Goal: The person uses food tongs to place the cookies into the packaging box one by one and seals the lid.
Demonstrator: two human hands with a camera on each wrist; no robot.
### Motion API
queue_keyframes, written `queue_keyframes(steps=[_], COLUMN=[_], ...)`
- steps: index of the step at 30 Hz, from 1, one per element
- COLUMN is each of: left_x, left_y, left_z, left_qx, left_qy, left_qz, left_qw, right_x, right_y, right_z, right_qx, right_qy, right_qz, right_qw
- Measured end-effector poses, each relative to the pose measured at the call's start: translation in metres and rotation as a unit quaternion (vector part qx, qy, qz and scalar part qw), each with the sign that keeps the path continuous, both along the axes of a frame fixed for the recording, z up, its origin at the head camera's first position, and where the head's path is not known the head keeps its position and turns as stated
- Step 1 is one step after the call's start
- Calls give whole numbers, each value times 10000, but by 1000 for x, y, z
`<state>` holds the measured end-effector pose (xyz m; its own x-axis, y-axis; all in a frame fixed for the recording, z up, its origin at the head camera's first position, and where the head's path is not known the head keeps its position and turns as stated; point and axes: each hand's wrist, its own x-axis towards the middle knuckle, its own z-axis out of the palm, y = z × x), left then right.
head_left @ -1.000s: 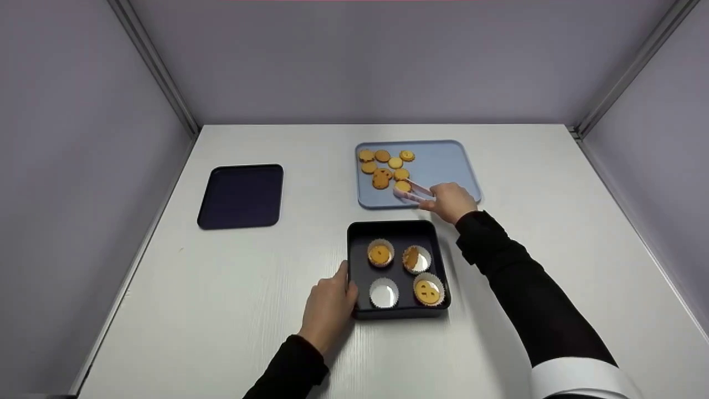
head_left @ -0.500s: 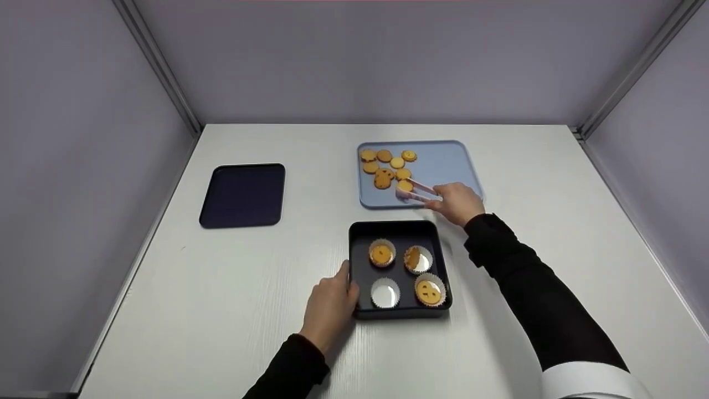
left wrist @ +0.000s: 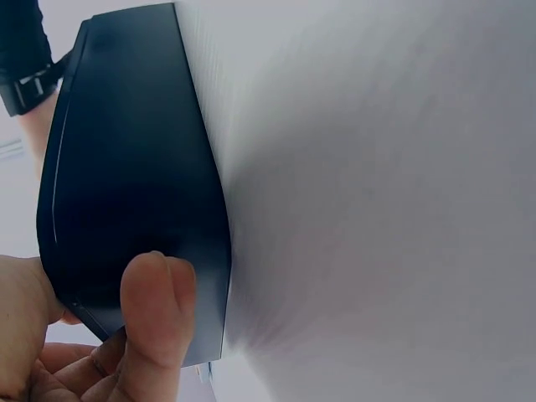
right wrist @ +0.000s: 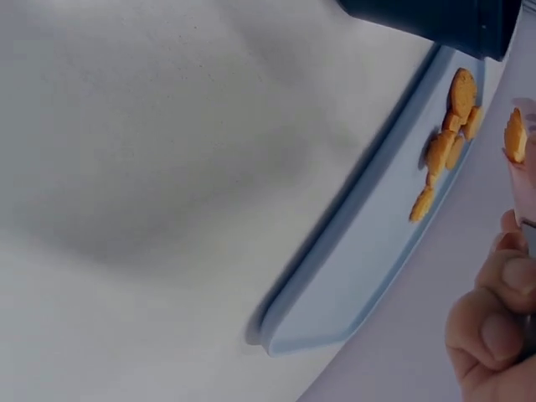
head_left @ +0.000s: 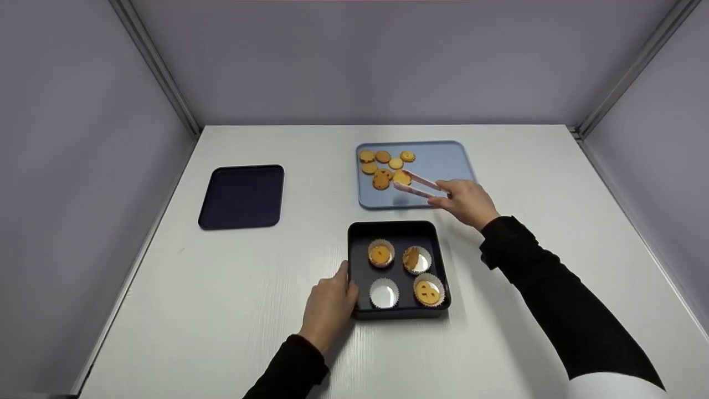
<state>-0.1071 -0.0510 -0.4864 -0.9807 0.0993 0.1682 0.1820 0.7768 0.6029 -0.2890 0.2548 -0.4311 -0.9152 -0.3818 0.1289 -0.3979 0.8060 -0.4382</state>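
My right hand holds pink tongs above the light blue tray. A golden cookie is between the tips of the tongs, raised off the tray. Several other cookies lie on the tray's left half. My left hand grips the front left side of a deep black square box; in the left wrist view a digit presses its outer wall. Of the paper cups in the box, the front left cup has nothing in it; the others hold cookies.
A flat dark purple tray stands on the left of the white table. Pale grey walls enclose the back and sides. The black box sits just in front of the blue tray.
The tongs have lifted a cookie from the front of the pile on the blue tray. My right hand has shifted slightly right; my left hand stays at the box.
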Motion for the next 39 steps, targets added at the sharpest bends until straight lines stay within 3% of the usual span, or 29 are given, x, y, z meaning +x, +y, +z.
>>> queue_keyframes(steps=[10,19,27,33,39], left_x=[-1,-2,-1,0,0], left_y=[-1,0,-1,-1,0], left_z=[0,1,2,1,1], left_qx=[11,57,-18,-90,-32], left_qy=[-80,-216,-90,-29,-114], left_qz=[-19,12,-1,-27,8], left_qw=[10000,9997,10000,10000,9999], right_x=[13,34,51,61,65], right_y=[8,5,-10,-22,-29], right_z=[14,31,49,49,44], right_qx=[-348,-352,275,838,1154], right_qy=[-127,-1004,-1772,-1763,-1586], right_qz=[975,2017,2673,3001,3130], right_qw=[9946,9737,9468,9337,9293])
